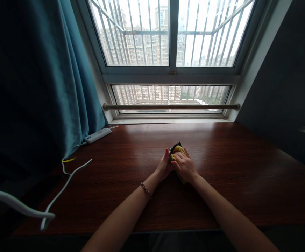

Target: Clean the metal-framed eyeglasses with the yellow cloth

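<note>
Head view: both hands — left hand (165, 165), right hand (184, 166) — grip closed around a bunched yellow-and-black cloth (177, 149) on the bench (236, 168); it is still crumpled — not yet folded.

We can't make out what the yellow-and-black bundle (177, 150) is; the right hand (185, 167) covers most of it. The white cable (18, 206) runs off the left edge.

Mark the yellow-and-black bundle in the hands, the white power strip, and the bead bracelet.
yellow-and-black bundle (178, 149): head view, on its yellow top above the fingers.
white power strip (98, 135): head view, on the middle of its casing beside the curtain.
bead bracelet (145, 189): head view, on the beads across the left wrist.
</note>
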Demonstrator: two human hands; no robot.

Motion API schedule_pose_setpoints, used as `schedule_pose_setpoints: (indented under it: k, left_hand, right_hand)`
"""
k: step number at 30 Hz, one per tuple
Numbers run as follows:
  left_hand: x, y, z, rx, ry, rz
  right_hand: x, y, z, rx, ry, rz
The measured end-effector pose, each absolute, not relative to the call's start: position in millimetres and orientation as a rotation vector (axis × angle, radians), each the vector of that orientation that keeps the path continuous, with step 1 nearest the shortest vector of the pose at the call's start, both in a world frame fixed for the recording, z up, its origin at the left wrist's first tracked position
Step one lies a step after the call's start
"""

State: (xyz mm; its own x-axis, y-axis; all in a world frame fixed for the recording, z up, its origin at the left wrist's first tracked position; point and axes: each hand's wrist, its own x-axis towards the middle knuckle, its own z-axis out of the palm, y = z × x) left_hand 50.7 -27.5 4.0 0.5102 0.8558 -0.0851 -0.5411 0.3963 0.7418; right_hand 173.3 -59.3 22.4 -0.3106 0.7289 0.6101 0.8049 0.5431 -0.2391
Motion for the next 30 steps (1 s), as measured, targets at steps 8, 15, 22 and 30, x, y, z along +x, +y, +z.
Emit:
schedule_pose_setpoints:
  k: [8, 15, 22, 30]
  left_hand:
    - [48, -28, 6, 0.681, 0.504, 0.942]
    - [50, -28, 4, 0.739, 0.524, 0.984]
    - [54, -28, -2, 0.899, 0.585, 1.083]
    - [56, -26, -14, 0.919, 0.588, 1.132]
  right_hand:
    - [170, -56, 25, -1.17, -2.017, 0.144]
    - [179, -45, 20, -0.942, -1.62, 0.739]
    - [186, -43, 19, -0.812, -1.274, 0.946]
    - [175, -55, 27, -0.771, -1.823, 0.474]
